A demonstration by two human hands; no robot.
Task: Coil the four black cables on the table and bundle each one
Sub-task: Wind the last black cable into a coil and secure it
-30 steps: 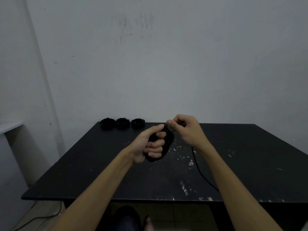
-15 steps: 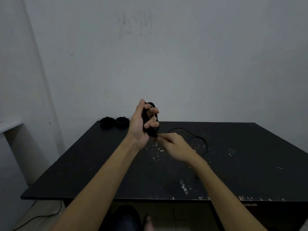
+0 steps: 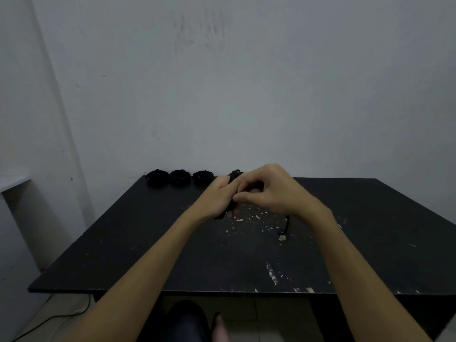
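Between the two hands, above the table (image 3: 128, 233), the fourth cable's coil (image 3: 234, 176): only a dark loop shows over the knuckles and a dark sliver below the left hand (image 3: 214, 199). Left hand wraps the coil, fingers mostly hidden behind its own back and the right hand (image 3: 267, 187). Right hand sits against the left, thumb and forefinger pinched together at the coil's side; the strand they appear to hold is too dark to make out. Hands touching, both closed on the cable. Below the right wrist a loose tail (image 3: 286, 224) hangs to the tabletop, its end hard to separate from the black surface and pale chipped flecks. Beyond the left hand, along the far edge, three finished bundles (image 3: 179, 177) in a row, just beside one another; their ties not discernible. Near the body, under the table edge, a dark trouser leg, cut off by the frame
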